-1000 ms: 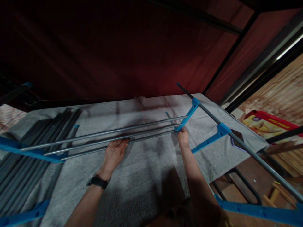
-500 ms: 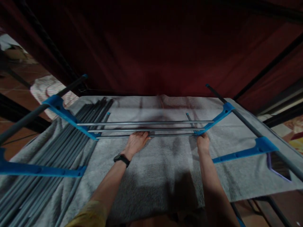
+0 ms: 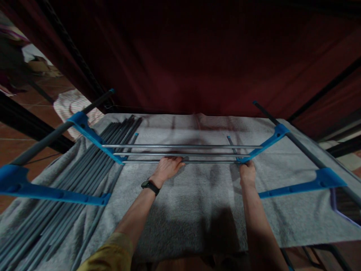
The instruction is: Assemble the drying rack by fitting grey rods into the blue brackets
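A rack frame of grey tubes and blue plastic brackets stands across the cloth. Three thin metal rods (image 3: pixel 197 146) span from the left blue bracket (image 3: pixel 96 138) to the right blue bracket (image 3: pixel 262 146). My left hand (image 3: pixel 168 168), with a dark watch on its wrist, is closed over the nearest rod (image 3: pixel 211 162) near its middle. At that rod's right end, my right hand (image 3: pixel 248 173) grips the lower end of the right bracket; its fingertips are partly hidden. Nearer to me, another left bracket (image 3: pixel 56 192) and another right bracket (image 3: pixel 301 188) carry no rods.
Several loose grey tubes (image 3: pixel 70 180) lie side by side on the left of the grey cloth (image 3: pixel 175 210). Behind hangs a dark red curtain (image 3: pixel 183 67). A striped cloth (image 3: pixel 76 107) is at the far left, beside dark metal posts.
The view has shifted a little, so the rack and both hands appear slightly further right. Both hands keep their hold on the same rod and bracket.
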Tool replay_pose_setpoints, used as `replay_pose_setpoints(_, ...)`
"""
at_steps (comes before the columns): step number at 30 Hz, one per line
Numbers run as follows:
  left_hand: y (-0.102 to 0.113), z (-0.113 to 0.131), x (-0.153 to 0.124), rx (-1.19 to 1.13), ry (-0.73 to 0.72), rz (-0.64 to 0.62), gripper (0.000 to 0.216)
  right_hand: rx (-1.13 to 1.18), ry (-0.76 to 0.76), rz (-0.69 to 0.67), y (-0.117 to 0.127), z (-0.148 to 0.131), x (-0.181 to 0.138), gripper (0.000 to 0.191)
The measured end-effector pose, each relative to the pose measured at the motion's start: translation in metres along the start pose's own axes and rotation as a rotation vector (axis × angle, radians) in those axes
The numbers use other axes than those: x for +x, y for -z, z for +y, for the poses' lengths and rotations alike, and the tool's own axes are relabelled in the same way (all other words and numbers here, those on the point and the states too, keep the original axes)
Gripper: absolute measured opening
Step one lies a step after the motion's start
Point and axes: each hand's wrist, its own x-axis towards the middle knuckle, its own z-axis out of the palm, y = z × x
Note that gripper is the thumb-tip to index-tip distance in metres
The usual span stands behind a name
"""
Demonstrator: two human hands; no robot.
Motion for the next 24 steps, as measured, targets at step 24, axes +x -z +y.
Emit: replay_pose_setpoints(24,0.043,-0.011,-0.068,-0.354,0.264,0.635,0.025,0.048,0.521,0.349,0.019,-0.054,-0.031,0.039)
